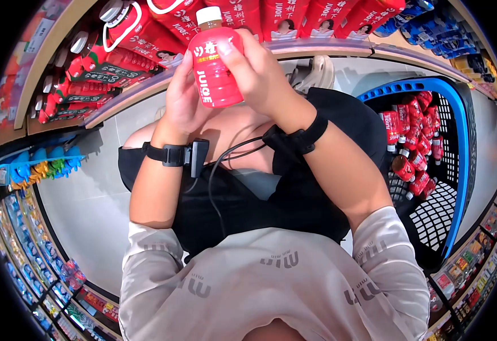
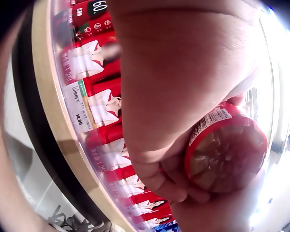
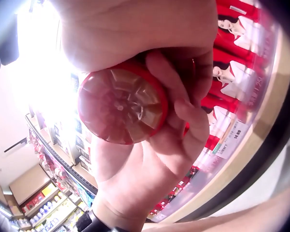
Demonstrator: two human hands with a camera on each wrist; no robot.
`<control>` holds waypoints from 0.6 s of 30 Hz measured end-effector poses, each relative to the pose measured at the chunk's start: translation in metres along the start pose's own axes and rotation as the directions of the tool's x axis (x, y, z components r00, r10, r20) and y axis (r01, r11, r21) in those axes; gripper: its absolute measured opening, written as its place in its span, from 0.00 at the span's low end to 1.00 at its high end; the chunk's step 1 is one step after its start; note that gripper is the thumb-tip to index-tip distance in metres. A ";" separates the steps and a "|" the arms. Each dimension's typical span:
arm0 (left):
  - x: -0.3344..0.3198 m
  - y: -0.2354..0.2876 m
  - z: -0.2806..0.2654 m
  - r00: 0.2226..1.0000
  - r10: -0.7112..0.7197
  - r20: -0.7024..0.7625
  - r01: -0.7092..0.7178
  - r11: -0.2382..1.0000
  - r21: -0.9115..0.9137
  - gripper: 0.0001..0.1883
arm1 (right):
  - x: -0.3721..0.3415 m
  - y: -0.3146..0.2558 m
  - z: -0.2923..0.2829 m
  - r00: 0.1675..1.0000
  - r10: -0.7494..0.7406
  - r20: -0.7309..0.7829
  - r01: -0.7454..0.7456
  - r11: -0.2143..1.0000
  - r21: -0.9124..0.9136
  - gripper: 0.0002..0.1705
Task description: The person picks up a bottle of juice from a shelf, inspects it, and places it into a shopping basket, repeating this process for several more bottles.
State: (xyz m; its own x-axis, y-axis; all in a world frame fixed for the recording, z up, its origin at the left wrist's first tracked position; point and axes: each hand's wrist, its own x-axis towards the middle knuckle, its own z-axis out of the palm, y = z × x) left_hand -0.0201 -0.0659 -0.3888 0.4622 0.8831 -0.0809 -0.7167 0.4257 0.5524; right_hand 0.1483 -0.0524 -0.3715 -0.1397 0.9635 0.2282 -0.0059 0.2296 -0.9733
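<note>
Both hands hold one juice bottle [image 1: 217, 71] with a red label and a white cap, tilted up before the shelf. My left hand [image 1: 183, 99] grips its left side, fingers passing behind it. From the right, my right hand [image 1: 254, 71] grips it with the thumb laid across the label. The clear ribbed base of the bottle [image 2: 227, 157] faces the left wrist camera, beside the left hand [image 2: 183, 82]. In the right wrist view the same bottle base [image 3: 123, 106] shows below the right hand [image 3: 140, 29], with fingers of both hands close together behind it.
Large red juice bottles [image 1: 282, 20] line the shelf ahead, behind a clear edge strip with a price tag [image 2: 79, 107]. A black basket with a blue rim [image 1: 463, 148] stands at the right, holding several small red bottles [image 1: 413, 125]. More stocked shelves [image 1: 27, 244] lie behind.
</note>
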 end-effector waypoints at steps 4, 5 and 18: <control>-0.001 -0.001 0.011 0.999 0.002 -0.045 -0.003 1.000 -0.004 0.29 | 0.000 0.004 0.000 0.998 -0.067 0.002 0.067 0.997 -0.024 0.27; -0.001 -0.001 0.011 0.999 0.003 -0.043 -0.003 1.000 -0.001 0.29 | 0.000 0.004 0.001 0.997 -0.074 0.005 0.074 0.997 -0.030 0.27; 0.002 -0.001 0.012 0.998 0.022 -0.067 -0.019 0.998 0.052 0.29 | 0.001 0.004 0.003 0.999 0.014 0.032 -0.014 1.000 -0.004 0.27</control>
State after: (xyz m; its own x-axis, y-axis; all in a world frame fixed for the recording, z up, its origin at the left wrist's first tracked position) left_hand -0.0126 -0.0669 -0.3795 0.4101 0.9036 -0.1237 -0.6971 0.3980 0.5963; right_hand 0.1452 -0.0510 -0.3757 -0.1715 0.9617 0.2136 -0.0002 0.2168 -0.9762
